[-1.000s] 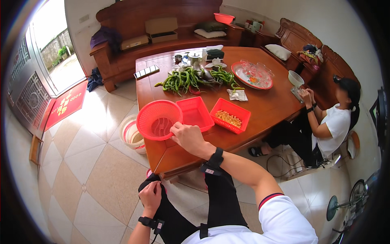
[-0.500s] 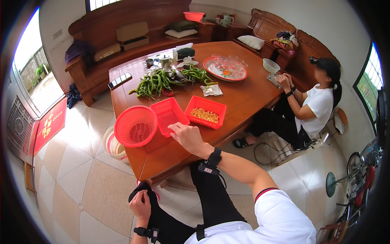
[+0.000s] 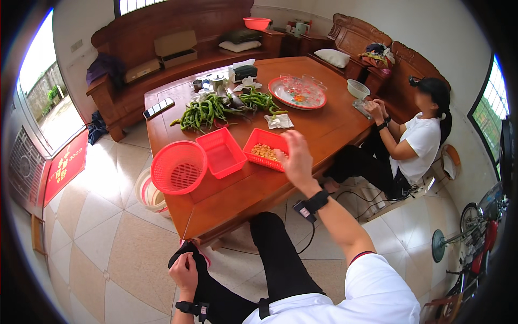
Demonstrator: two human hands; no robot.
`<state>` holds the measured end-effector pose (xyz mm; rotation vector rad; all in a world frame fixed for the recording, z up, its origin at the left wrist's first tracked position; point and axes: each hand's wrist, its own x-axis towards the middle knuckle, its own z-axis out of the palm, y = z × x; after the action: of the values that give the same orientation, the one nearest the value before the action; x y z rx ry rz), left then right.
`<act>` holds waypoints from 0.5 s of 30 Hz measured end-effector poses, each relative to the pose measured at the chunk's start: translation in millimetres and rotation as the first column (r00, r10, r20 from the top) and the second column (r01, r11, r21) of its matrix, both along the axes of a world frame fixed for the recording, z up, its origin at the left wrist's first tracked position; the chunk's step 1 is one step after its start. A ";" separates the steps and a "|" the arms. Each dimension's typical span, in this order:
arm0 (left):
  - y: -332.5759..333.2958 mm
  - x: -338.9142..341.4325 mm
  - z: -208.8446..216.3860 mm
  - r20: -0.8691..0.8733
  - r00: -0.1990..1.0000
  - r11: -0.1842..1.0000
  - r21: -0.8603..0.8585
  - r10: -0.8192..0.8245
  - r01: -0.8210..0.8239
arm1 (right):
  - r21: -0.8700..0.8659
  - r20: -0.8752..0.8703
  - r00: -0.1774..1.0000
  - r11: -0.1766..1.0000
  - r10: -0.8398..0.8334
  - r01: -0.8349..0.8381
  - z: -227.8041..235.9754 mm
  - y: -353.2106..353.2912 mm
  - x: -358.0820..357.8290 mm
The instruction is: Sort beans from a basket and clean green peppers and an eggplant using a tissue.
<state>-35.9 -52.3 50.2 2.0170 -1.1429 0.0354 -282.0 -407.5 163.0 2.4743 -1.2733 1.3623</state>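
Note:
My right hand (image 3: 297, 163) is at the right end of a red rectangular basket (image 3: 253, 139), its thumb and fingers apart and nothing visible in it. Small yellow-orange pieces, perhaps corn kernels (image 3: 262, 151), lie in that basket; my hand hides its right part. To its left sits a second red rectangular basket (image 3: 220, 153), with no contents visible. A round red colander (image 3: 181, 168) stands at the table's left corner. My left hand (image 3: 185, 275) rests on my left knee, fingers curled together; whatever they may hold cannot be made out.
Green peppers (image 3: 208, 112) and eggplants lie across the wooden table (image 3: 243, 183), near a phone (image 3: 159, 108), a white tissue (image 3: 279, 121) and a round tray (image 3: 280, 98) of glasses. Another person (image 3: 415, 140) sits at the right, handling something by a pale bowl (image 3: 358, 89).
My right hand has moved right, from the near edge of the middle basket to the right end of the basket with yellow pieces. My left hand stays on my knee.

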 end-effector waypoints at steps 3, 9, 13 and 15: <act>-11.0 -4.0 1.9 0.025 0.999 1.000 -0.019 -0.024 0.025 | 0.193 0.081 0.982 0.969 -0.173 0.155 -47.2 -62.5 -50.7; -11.6 -7.1 0.2 0.066 0.997 0.999 -0.013 -0.033 0.034 | 0.784 0.479 0.872 0.497 -0.103 -0.372 -45.7 -80.9 -60.2; -12.0 -9.2 1.7 0.069 0.997 0.999 0.008 -0.034 0.033 | 0.769 0.499 0.860 0.514 -0.108 -0.382 -36.8 -80.6 -78.2; -11.6 -8.2 -0.6 0.082 0.996 0.999 -0.011 -0.032 0.033 | 0.776 0.478 0.868 0.528 -0.136 -0.345 -34.7 -75.7 -97.7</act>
<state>-44.1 -63.9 49.6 2.0013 -1.2240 0.1093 -379.7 -483.1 128.3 2.8661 -2.4635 1.7869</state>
